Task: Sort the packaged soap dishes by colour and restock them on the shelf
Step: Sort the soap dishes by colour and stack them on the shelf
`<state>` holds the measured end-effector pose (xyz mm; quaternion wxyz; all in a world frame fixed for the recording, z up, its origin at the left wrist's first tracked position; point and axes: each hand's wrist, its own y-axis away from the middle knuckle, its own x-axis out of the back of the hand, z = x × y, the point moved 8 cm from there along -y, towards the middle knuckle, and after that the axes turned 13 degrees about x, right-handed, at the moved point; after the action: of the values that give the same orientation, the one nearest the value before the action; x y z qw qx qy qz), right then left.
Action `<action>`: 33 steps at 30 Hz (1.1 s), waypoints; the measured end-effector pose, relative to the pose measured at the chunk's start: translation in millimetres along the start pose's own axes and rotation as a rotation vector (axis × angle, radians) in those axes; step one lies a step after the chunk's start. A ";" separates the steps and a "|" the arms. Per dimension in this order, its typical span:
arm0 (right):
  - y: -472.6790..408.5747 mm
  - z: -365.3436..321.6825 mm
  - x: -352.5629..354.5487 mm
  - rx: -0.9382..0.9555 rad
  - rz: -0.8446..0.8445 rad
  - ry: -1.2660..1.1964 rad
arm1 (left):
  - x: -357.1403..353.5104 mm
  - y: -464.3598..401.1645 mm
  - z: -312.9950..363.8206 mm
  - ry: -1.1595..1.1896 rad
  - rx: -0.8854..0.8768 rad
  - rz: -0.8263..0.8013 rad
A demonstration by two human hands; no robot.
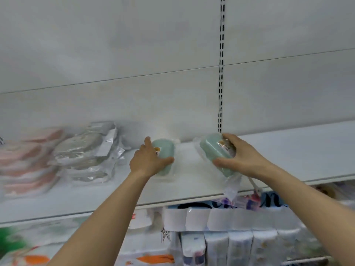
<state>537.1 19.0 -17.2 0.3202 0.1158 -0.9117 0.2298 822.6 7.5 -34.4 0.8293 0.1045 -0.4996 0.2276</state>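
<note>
Two mint-green soap dishes in clear plastic wrap are at the middle of the white shelf [288, 160]. My left hand [147, 160] grips one green dish [164, 150], which lies flat on the shelf. My right hand [244, 156] grips the other green dish [211, 150], tilted and lifted slightly above the shelf, its loose wrapping hanging over the front edge. To the left lie a pile of grey-beige packaged dishes [86, 152] and, further left, a stack of pink ones [28, 160], both blurred.
The white back panel rises behind the shelf, with a slotted upright [221, 73] right of centre. The shelf's right part is bare. Below the shelf edge hang and stand packs of tissue rolls [221, 237] and other colourful goods.
</note>
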 end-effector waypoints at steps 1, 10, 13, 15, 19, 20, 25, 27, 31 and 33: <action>-7.9 -1.0 -6.9 -0.008 -0.008 0.004 | 0.6 -8.1 -3.4 -0.024 0.000 -0.004; -53.9 -1.4 -42.5 -0.068 -0.023 0.089 | 11.3 -48.6 -18.6 -0.095 -0.018 -0.087; -62.0 -0.7 -47.2 -0.072 0.012 0.096 | -2.9 -36.0 -8.5 -0.239 -0.075 -0.076; -67.2 -1.1 -49.0 -0.075 0.026 0.104 | -15.9 -31.6 -0.5 -0.281 -0.136 -0.089; -76.7 -2.9 -45.7 -0.061 0.037 0.104 | -18.7 -47.9 4.4 -0.160 -0.311 -0.203; -78.6 -3.1 -45.5 -0.057 0.032 0.094 | -17.8 -51.9 3.6 -0.118 -0.354 -0.241; -94.1 -7.8 -52.9 -0.012 -0.038 0.104 | -22.8 -76.0 -23.4 0.214 -0.230 -0.309; -105.9 -10.2 -56.4 0.010 -0.072 0.130 | -32.4 -82.3 -32.3 0.351 -0.162 -0.381; -138.1 -33.0 -71.1 0.087 -0.147 0.208 | -35.4 -94.2 -40.8 0.452 -0.118 -0.365; -155.1 -54.4 -87.7 0.173 -0.192 0.286 | -37.5 -96.5 -46.1 0.483 -0.087 -0.347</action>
<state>688.9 -83.1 18.0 0.4558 0.1956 -0.8186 0.2896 890.3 -68.6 -84.1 0.9543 0.0956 -0.2717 0.0794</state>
